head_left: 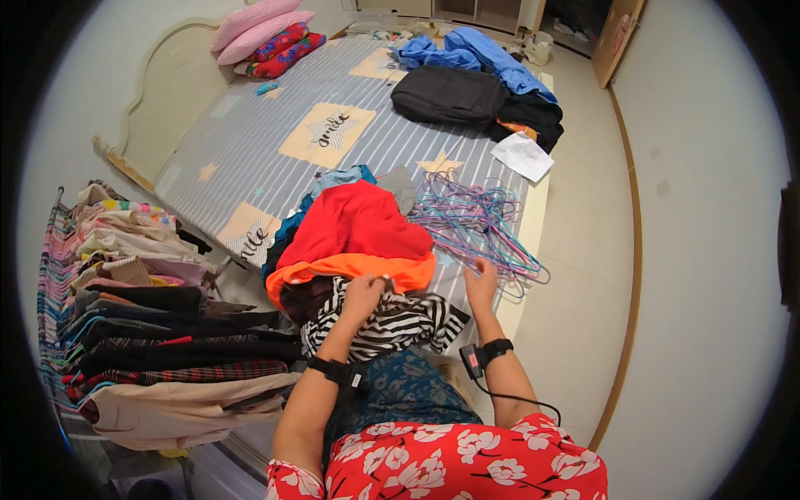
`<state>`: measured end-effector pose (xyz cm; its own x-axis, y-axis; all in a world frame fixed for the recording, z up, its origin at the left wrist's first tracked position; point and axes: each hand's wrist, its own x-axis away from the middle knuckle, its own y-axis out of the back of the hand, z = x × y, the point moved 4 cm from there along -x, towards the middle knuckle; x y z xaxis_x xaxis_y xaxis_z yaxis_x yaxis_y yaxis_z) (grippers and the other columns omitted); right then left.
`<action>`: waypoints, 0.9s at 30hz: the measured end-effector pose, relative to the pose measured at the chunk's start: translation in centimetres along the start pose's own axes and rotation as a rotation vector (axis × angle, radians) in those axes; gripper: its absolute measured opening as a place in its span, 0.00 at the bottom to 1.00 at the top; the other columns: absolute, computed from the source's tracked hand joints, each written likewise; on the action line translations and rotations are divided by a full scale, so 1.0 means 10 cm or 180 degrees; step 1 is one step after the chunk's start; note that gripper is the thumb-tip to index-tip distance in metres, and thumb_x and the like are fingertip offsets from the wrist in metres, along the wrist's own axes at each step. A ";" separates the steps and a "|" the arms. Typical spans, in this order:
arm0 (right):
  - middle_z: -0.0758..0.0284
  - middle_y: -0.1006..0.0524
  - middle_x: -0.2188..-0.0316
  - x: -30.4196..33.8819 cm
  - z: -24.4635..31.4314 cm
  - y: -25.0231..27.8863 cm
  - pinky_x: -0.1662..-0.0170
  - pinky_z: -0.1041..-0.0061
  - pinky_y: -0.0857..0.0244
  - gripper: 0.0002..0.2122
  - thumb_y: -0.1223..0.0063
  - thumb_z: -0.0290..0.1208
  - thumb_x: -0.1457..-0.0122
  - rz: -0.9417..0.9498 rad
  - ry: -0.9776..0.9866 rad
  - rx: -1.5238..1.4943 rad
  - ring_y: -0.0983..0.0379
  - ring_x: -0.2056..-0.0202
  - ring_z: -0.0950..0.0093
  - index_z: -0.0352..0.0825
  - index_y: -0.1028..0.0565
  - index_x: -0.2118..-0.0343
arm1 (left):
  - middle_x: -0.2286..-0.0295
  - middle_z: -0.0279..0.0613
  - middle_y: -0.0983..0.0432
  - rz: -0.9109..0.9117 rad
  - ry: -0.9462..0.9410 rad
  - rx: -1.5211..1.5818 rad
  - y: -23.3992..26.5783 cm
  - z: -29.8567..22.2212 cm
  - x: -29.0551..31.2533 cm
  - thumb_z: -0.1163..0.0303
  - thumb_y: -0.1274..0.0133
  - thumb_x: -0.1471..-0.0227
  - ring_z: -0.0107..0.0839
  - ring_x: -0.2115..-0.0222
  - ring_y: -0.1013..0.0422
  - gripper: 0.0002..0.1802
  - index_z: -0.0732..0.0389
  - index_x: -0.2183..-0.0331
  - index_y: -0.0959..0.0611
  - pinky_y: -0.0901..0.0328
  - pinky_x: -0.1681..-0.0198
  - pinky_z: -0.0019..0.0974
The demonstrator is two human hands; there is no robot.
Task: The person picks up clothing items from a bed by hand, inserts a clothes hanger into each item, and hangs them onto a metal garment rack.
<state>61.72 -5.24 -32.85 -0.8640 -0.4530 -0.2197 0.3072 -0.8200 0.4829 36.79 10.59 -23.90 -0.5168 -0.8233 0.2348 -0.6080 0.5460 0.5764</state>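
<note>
Two bare hands in my feed, working at the near side of a bed (250, 133) with a grey striped sheet. Left hand (367, 293): fingers curled in at the upper part of a black-and-white striped garment (392, 329) — I cannot tell whether they grip the cloth. Right hand (481, 282): released, fingers loosely bent and parted, just beside a tangle of plastic hangers (479, 218) in blue, purple and pink; contact I cannot make out.

The striped garment lies between the forearms, at the near end of the clothes heap. Just beyond it, an orange garment (412, 271), with a red garment (358, 221) piled on and behind that. Dark teal patterned cloth (408, 390) sits nearest the body. I note a black strap on each forearm.

Farther off on the bed: a black bag (446, 94), blue cloth (500, 60) behind it, a white sheet of paper (522, 157) at the right edge. Pink pillows (258, 32) are stacked by the headboard (171, 79). To my left, a packed row of hung clothes (175, 333) — many colours, dark ones mid-row.
</note>
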 end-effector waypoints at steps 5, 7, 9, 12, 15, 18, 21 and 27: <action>0.56 0.26 0.61 -0.24 -0.39 0.17 0.49 0.63 0.39 0.19 0.39 0.35 0.52 -0.0411 -0.0196 0.1036 0.33 0.55 0.60 0.33 0.26 0.58 | 0.81 0.28 0.34 0.0050 0.0634 0.1676 -0.10 -0.28 -0.10 0.67 0.52 0.49 0.20 0.81 0.38 0.10 0.62 0.75 0.23 0.42 0.80 0.27; 0.56 0.26 0.61 -0.30 -0.42 0.16 0.48 0.62 0.40 0.19 0.39 0.36 0.52 -0.0292 -0.0299 0.1204 0.34 0.53 0.59 0.33 0.27 0.58 | 0.81 0.28 0.33 0.0155 0.0692 0.1545 -0.13 -0.14 -0.13 0.66 0.51 0.49 0.20 0.81 0.38 0.10 0.62 0.75 0.23 0.42 0.80 0.27; 0.57 0.28 0.58 -0.35 -0.47 0.15 0.50 0.61 0.39 0.21 0.38 0.37 0.53 -0.0029 -0.0554 0.1408 0.34 0.53 0.58 0.35 0.28 0.57 | 0.80 0.29 0.30 0.0359 0.0805 0.1342 -0.18 -0.06 -0.08 0.66 0.50 0.49 0.21 0.81 0.37 0.11 0.63 0.72 0.21 0.40 0.80 0.28; 0.59 0.27 0.59 -0.43 -0.52 0.14 0.52 0.60 0.36 0.22 0.38 0.38 0.53 0.0393 -0.1019 0.1458 0.33 0.54 0.58 0.36 0.29 0.55 | 0.79 0.30 0.29 0.0450 0.0938 0.1334 -0.29 0.16 -0.02 0.66 0.50 0.48 0.21 0.81 0.37 0.11 0.65 0.70 0.20 0.41 0.79 0.27; 0.60 0.24 0.63 -0.41 -0.36 0.16 0.56 0.60 0.34 0.19 0.38 0.38 0.53 -0.0239 -0.0305 0.1852 0.30 0.57 0.59 0.37 0.26 0.59 | 0.80 0.30 0.30 0.0444 0.0606 0.1067 -0.27 0.22 0.00 0.67 0.49 0.48 0.20 0.80 0.38 0.11 0.66 0.72 0.21 0.42 0.77 0.27; 0.59 0.24 0.65 -0.48 -0.45 0.11 0.60 0.59 0.33 0.14 0.39 0.38 0.54 0.0348 -0.0133 0.2058 0.28 0.62 0.58 0.37 0.24 0.66 | 0.81 0.31 0.31 0.0411 0.0510 0.0885 -0.28 0.08 0.07 0.67 0.49 0.47 0.20 0.81 0.39 0.11 0.66 0.74 0.23 0.43 0.77 0.28; 0.58 0.24 0.68 -0.53 -0.53 0.04 0.63 0.59 0.34 0.10 0.41 0.37 0.54 0.0557 -0.0792 0.1688 0.27 0.66 0.57 0.36 0.26 0.74 | 0.82 0.31 0.31 0.0415 0.0487 0.0835 -0.26 0.13 0.09 0.68 0.49 0.47 0.21 0.80 0.38 0.10 0.66 0.74 0.23 0.41 0.75 0.28; 0.58 0.24 0.77 -0.45 -0.49 0.10 0.67 0.57 0.35 0.09 0.44 0.36 0.52 -0.0004 -0.0313 0.1455 0.27 0.71 0.56 0.36 0.28 0.76 | 0.82 0.34 0.31 0.0204 0.0215 0.0758 -0.26 0.20 0.10 0.68 0.48 0.48 0.22 0.81 0.37 0.10 0.66 0.74 0.23 0.41 0.75 0.29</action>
<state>67.84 -5.69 -35.54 -0.9048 -0.3988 -0.1496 0.1180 -0.5722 0.8116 36.67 8.62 -26.70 -0.5223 -0.7900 0.3211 -0.7042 0.6119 0.3600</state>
